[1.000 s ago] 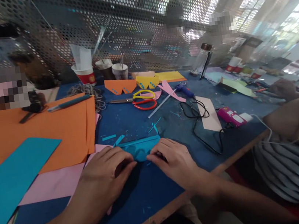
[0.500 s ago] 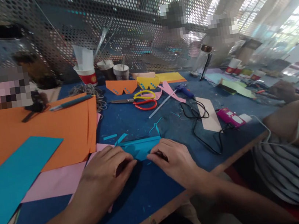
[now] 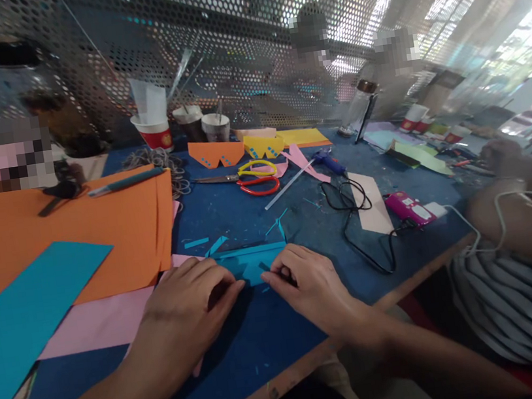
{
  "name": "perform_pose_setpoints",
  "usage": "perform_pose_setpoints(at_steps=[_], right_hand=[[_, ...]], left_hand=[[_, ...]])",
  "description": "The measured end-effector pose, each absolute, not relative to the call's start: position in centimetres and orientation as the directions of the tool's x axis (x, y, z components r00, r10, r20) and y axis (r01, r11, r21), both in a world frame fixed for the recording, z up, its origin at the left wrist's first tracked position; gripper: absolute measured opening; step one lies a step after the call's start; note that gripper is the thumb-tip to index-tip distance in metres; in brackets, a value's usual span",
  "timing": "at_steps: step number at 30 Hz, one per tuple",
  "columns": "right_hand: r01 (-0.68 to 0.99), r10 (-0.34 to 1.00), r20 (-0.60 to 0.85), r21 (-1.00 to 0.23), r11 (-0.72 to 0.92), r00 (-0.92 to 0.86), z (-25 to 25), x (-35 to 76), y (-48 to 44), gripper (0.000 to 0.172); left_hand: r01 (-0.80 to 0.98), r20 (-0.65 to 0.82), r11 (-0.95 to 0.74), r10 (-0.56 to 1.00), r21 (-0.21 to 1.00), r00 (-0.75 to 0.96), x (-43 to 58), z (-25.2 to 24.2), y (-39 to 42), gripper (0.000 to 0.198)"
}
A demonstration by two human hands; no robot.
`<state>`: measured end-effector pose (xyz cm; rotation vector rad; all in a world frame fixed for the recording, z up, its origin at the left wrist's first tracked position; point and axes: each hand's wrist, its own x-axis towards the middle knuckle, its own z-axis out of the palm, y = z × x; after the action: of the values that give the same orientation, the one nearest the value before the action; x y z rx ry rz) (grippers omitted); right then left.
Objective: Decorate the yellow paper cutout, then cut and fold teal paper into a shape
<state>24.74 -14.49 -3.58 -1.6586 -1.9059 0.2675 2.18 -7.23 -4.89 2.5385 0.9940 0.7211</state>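
A small folded piece of blue paper lies flat on the table in front of me, a folded strip along its far edge. My left hand pinches its near left part between thumb and fingers. At the near right part, my right hand does the same, fingertips curled together. Both hands hide the paper's side ends. Thin blue paper scraps are scattered just beyond it. Farther off lie scissors with one yellow and one red handle loop.
Orange sheets and a blue strip cover the left. A glue gun with a black cord, a magenta box and paper cups stand beyond. At right, a co-worker's arm rests by the table edge.
My hands and the blue paper stay almost in place. The co-worker's arm and the white cable at the right have shifted slightly.
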Motion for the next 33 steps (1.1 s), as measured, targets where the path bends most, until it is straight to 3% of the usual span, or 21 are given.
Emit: perform_pose_setpoints(at_steps=[33], right_hand=[[0.838,0.947,0.32,-0.507,0.199,-0.031,-3.76,24.47,-14.33,0.028]], left_hand=[[0.572,0.41,-0.782,0.619,0.246,0.67,2.16,-4.91,-7.27,0.029]])
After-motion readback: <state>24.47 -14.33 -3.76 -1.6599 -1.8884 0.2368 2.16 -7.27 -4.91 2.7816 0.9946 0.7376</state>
